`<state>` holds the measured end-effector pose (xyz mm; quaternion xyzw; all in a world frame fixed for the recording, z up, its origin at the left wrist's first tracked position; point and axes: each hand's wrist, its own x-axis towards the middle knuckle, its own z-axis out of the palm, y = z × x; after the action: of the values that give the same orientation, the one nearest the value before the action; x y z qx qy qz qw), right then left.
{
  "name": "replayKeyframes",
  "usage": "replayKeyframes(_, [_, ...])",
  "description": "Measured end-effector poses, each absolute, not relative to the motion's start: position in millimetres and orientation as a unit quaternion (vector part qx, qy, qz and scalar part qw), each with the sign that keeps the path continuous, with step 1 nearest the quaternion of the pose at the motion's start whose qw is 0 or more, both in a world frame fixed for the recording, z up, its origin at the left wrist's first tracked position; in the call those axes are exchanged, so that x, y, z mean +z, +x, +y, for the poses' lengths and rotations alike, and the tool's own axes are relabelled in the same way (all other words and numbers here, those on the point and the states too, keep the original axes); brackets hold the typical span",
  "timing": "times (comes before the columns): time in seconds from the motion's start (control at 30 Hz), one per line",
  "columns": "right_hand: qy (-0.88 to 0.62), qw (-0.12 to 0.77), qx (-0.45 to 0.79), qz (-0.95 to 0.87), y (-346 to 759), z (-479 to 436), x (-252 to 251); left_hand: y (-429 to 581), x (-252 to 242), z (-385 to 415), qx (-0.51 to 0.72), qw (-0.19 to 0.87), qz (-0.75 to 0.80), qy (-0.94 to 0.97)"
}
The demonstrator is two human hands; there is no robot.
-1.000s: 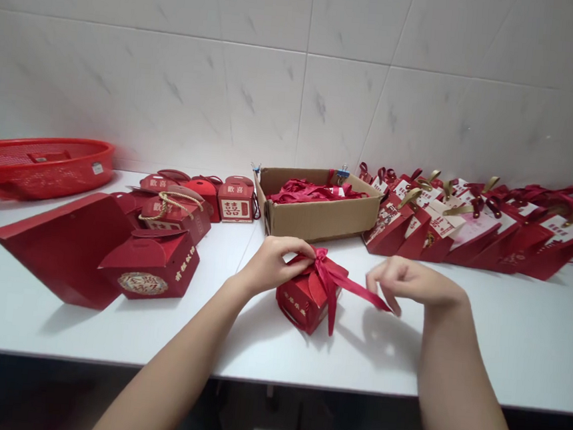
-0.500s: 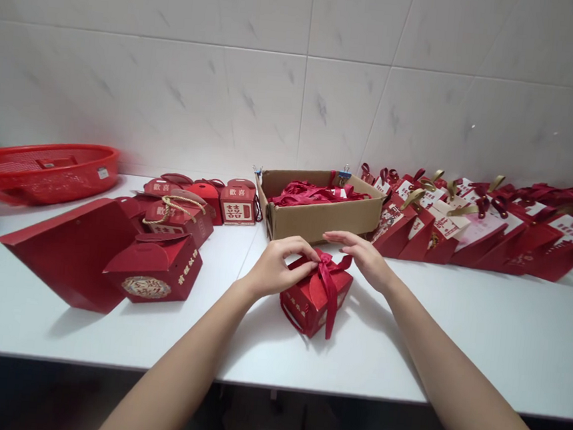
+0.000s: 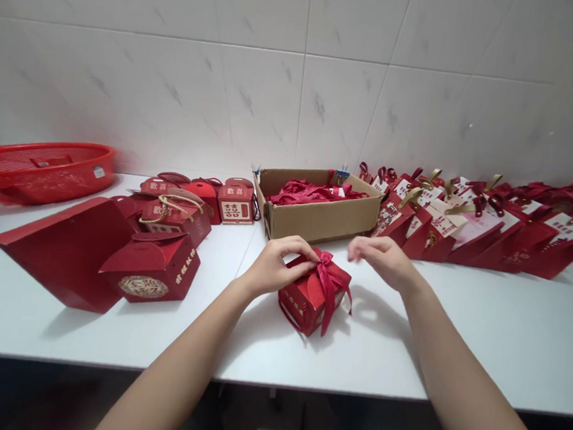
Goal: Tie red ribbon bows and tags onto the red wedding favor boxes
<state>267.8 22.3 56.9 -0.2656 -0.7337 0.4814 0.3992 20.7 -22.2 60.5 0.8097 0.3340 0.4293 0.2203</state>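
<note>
A small red gift box stands on the white counter, with a dark red ribbon tied over its top. My left hand is closed on the ribbon's knot at the top left of the box. Just to the right of the box and slightly above it hovers my right hand, its fingers loosely curled and holding nothing; it is off the ribbon.
A cardboard box of red ribbons sits behind. A row of red gift bags lines the wall at the right. At the left lie several red boxes, a flat red bag and a red basket.
My right hand let go of the ribbon tail it had pulled out to the right, came to the bow, and now hangs just right of it. The left hand stayed put.
</note>
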Motion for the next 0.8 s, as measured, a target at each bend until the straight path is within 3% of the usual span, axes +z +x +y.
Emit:
replayKeyframes(0.17, [-0.293,0.372,0.43,-0.769,237,8,54,20,64,-25,0.422,0.245,0.342,0.803])
replayKeyframes(0.43, [-0.265,0.386,0.248,-0.848,232,-2,55,21,62,-23,0.439,0.31,0.363,0.761])
replayKeyframes(0.8, [-0.209,0.332,0.206,-0.897,239,-1,52,20,61,-22,0.436,0.318,0.39,0.746])
